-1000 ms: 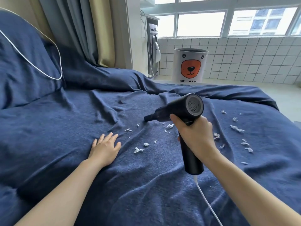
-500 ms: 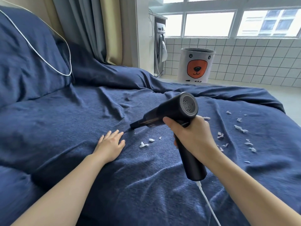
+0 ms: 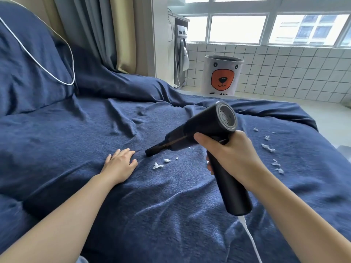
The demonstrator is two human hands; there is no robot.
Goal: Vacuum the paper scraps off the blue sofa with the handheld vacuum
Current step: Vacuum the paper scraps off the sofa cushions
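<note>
The blue sofa (image 3: 79, 152) spreads under both arms, its cover creased. The handheld vacuum (image 3: 207, 130) hangs above it, its handle clenched in the right hand (image 3: 233, 154). The barrel's long axis slopes down and away to that hand's left, ending in a nozzle (image 3: 152, 150) at the fabric. The left hand (image 3: 119, 164) lies flat and relaxed on the cover, just left of the nozzle tip. The nearest paper scraps (image 3: 161, 164) lie between the two hands, just on the right hand's side of the nozzle, so a short pull back along the barrel should reach them. More scraps (image 3: 269, 149) sit beyond the right hand, on its right.
</note>
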